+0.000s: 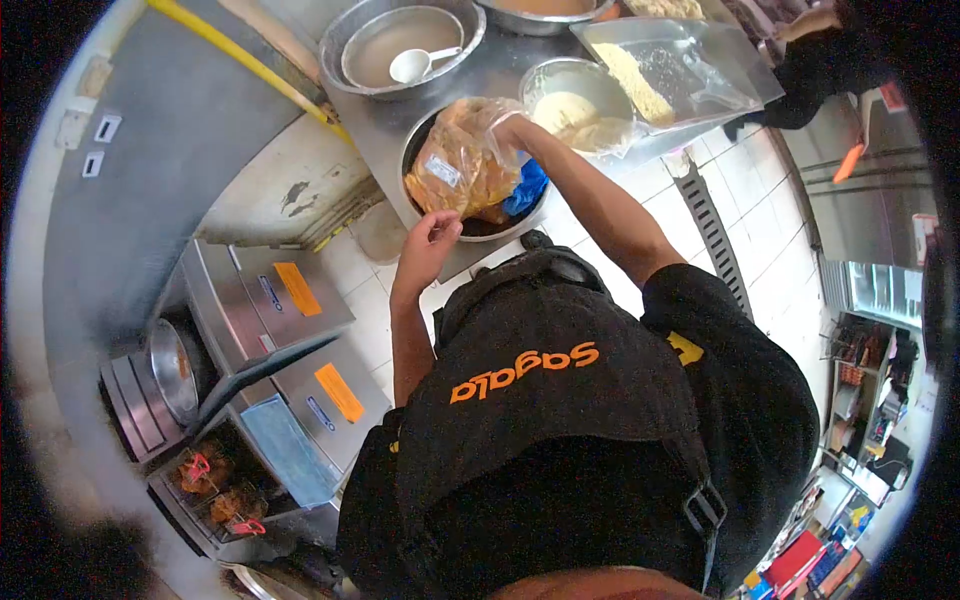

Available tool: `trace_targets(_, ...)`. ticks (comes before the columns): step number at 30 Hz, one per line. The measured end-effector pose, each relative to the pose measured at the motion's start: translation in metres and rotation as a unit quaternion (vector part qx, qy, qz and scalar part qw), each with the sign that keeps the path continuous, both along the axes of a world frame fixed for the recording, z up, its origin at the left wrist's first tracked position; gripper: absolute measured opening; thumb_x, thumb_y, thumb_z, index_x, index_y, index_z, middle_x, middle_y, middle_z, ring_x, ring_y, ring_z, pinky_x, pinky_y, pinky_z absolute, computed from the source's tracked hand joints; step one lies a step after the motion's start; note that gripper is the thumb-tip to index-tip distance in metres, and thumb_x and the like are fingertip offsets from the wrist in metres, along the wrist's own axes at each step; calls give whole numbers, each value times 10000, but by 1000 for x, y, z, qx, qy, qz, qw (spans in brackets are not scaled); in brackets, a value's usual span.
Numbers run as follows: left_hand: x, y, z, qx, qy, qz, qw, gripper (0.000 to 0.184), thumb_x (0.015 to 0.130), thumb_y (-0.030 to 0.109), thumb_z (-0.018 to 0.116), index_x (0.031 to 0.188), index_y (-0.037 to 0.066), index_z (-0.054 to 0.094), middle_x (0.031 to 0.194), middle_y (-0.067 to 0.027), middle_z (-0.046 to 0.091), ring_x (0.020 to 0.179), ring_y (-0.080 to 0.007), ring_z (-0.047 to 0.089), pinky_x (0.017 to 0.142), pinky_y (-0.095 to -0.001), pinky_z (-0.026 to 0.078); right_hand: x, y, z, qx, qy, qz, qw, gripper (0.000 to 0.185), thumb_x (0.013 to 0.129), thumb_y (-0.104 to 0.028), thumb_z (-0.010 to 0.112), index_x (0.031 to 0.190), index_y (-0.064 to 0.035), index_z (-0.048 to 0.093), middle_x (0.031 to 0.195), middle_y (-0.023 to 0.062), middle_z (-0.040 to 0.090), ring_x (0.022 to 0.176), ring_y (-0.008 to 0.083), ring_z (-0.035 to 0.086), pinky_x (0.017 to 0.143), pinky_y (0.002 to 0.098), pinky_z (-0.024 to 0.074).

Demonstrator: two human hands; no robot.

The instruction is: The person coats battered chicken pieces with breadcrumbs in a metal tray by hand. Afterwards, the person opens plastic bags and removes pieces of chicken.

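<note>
A clear plastic bag [450, 175] with wet orange-brown contents, possibly marinated meat, and a white label lies tilted over a round metal bowl [408, 155]. My left hand [432, 240] pinches the bag's lower edge with closed fingers. Bunched clear plastic at the bag's upper right side is around my right hand [510, 138], whose fingers are mostly hidden by the film. Something blue [526, 188], like a plastic bag, sits in the bowl just beneath the bag. The bowl's inside is largely covered.
Behind the bowl, a basin of cloudy liquid [385, 55] holds a white scoop [412, 66]. A bowl of pale batter or flour [565, 105] and a clear tray of pale crumbs [690, 95] stand right. Fryers [290, 300] are left. A co-worker's dark sleeve [830, 70] shows upper right.
</note>
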State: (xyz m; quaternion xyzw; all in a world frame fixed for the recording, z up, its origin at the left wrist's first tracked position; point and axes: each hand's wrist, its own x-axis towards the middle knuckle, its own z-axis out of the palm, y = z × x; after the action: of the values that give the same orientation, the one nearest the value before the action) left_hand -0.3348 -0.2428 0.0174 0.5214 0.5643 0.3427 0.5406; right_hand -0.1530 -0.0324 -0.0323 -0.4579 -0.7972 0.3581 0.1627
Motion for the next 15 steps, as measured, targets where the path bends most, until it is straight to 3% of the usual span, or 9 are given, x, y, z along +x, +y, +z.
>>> trace_targets(3, 4, 3, 5, 10, 9, -14, 1000, 274, 823, 220, 572, 1010, 21, 557, 853, -22, 583, 783, -99, 516, 729, -252, 422, 2, -9, 14, 85, -39, 62, 994, 346, 718, -271, 582, 991, -59, 597, 988, 111, 602, 813, 215, 556, 724, 351, 443)
trace_targets(5, 6, 5, 4, 3, 7, -21, 1000, 274, 822, 220, 573, 1010, 21, 558, 864, -28, 587, 791, -104, 520, 736, -256, 421, 6, -1, 4, -92, 81, 29, 992, 339, 699, -251, 602, 982, -64, 601, 963, 111, 603, 779, 208, 549, 690, 355, 445)
trace_targets(7, 9, 6, 5, 5, 7, -27, 1000, 275, 821, 221, 573, 1010, 22, 558, 875, -34, 590, 799, -109, 523, 742, -259, 421, 7, 1, -5, -298, 182, -53, 936, 305, 685, -202, 618, 958, -65, 611, 908, 98, 607, 741, 203, 545, 661, 355, 447)
trace_targets(15, 17, 7, 0, 23, 12, -46, 999, 288, 820, 231, 570, 1019, 23, 563, 882, -48, 599, 802, -115, 530, 736, -261, 424, 5, -3, 17, -247, 229, 38, 941, 287, 685, -181, 644, 948, -67, 619, 872, 61, 608, 721, 174, 542, 662, 334, 442)
